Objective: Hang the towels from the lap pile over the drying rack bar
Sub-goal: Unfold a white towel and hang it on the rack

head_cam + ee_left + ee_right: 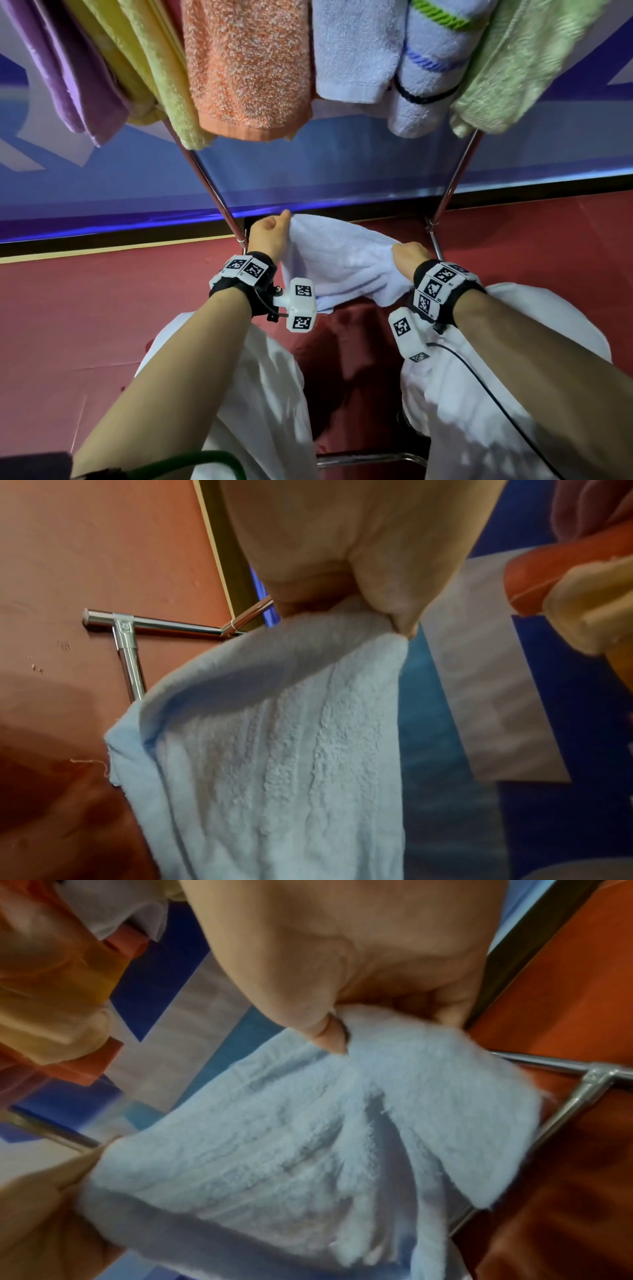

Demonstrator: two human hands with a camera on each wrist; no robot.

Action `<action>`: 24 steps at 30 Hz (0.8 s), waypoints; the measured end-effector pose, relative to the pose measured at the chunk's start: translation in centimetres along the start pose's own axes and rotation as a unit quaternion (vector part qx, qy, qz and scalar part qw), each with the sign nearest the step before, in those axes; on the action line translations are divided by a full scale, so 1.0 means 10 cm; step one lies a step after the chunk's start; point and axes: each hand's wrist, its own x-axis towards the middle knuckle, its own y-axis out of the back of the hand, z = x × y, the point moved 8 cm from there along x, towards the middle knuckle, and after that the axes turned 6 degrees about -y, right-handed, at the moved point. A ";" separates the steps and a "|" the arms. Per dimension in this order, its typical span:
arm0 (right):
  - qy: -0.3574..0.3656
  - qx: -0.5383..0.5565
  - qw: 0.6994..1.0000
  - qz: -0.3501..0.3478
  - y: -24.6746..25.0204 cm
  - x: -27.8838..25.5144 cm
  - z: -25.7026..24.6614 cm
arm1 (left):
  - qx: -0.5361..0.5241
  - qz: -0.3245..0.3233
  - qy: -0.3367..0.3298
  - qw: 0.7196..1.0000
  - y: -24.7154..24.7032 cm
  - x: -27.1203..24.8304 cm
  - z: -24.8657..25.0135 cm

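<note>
A pale blue towel (339, 260) is stretched between my two hands above my knees, below the hanging row. My left hand (270, 233) pinches its left top corner, seen close in the left wrist view where thumb and fingers clamp the towel (274, 737). My right hand (409, 255) grips the right edge; the right wrist view shows the thumb pressing into the bunched towel (308, 1137). The rack's top bar is out of frame; its slanted metal legs (212, 192) rise on both sides. No pile shows on my lap.
Several towels hang above: purple (68, 68), yellow (154, 68), orange (246, 68), white-blue (352, 51), striped (428, 68), pale green (520, 68). The rack's chrome foot bar (161, 626) rests on the red floor (102, 308). A blue wall panel (308, 171) stands behind.
</note>
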 end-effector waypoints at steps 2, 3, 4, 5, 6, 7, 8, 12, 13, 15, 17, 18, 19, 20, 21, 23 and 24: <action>0.003 0.017 1.000 -0.013 0.00 -0.01 -0.04 | 0.009 -0.033 -0.003 0.999 -0.12 -0.01 -0.04; -0.001 0.022 1.000 -0.013 0.02 -0.04 -0.05 | -0.001 -0.052 0.000 0.999 -0.18 -0.02 -0.05; -0.012 0.018 1.000 -0.005 0.04 -0.04 -0.05 | -0.002 -0.067 0.000 0.998 -0.23 -0.04 -0.05; -0.022 0.024 0.999 0.013 0.08 -0.07 -0.04 | 0.007 -0.076 -0.010 0.997 -0.26 -0.06 -0.04; -0.034 0.029 0.999 0.026 0.11 -0.11 -0.02 | 0.031 -0.085 -0.028 0.996 -0.29 -0.08 -0.02; -0.039 0.042 0.998 0.023 0.09 -0.14 -0.01 | 0.055 -0.098 -0.049 0.992 -0.32 -0.09 -0.01; -0.033 0.052 0.998 0.010 0.03 -0.13 -0.01 | 0.079 -0.114 -0.063 0.988 -0.36 -0.12 0.00; -0.023 0.318 0.937 -0.143 -0.30 -0.17 -0.12 | 0.139 -0.202 -0.049 0.968 -0.57 -0.23 -0.11; -0.025 0.383 0.907 -0.172 -0.33 -0.22 -0.17 | 0.141 -0.220 -0.048 0.964 -0.61 -0.27 -0.12; -0.020 0.438 0.871 -0.220 -0.35 -0.28 -0.27 | 0.138 -0.242 -0.052 0.959 -0.68 -0.33 -0.10; -0.018 0.469 0.842 -0.264 -0.37 -0.32 -0.35 | 0.124 -0.252 -0.047 0.959 -0.71 -0.35 -0.09; -0.023 0.470 0.837 -0.280 -0.37 -0.37 -0.38 | 0.116 -0.256 -0.044 0.959 -0.72 -0.36 -0.08; -0.031 0.472 0.834 -0.284 -0.38 -0.37 -0.38 | 0.108 -0.260 -0.039 0.959 -0.73 -0.37 -0.07; -0.037 0.467 0.835 -0.287 -0.38 -0.39 -0.39 | 0.098 -0.265 -0.034 0.959 -0.74 -0.39 -0.07; -0.038 0.468 0.831 -0.298 -0.40 -0.41 -0.41 | 0.090 -0.268 -0.027 0.959 -0.75 -0.39 -0.07; -0.033 0.470 0.825 -0.313 -0.41 -0.39 -0.42 | 0.081 -0.265 -0.012 0.961 -0.74 -0.40 -0.08; -0.031 0.471 0.824 -0.315 -0.41 -0.39 -0.42 | 0.074 -0.263 -0.005 0.962 -0.74 -0.40 -0.08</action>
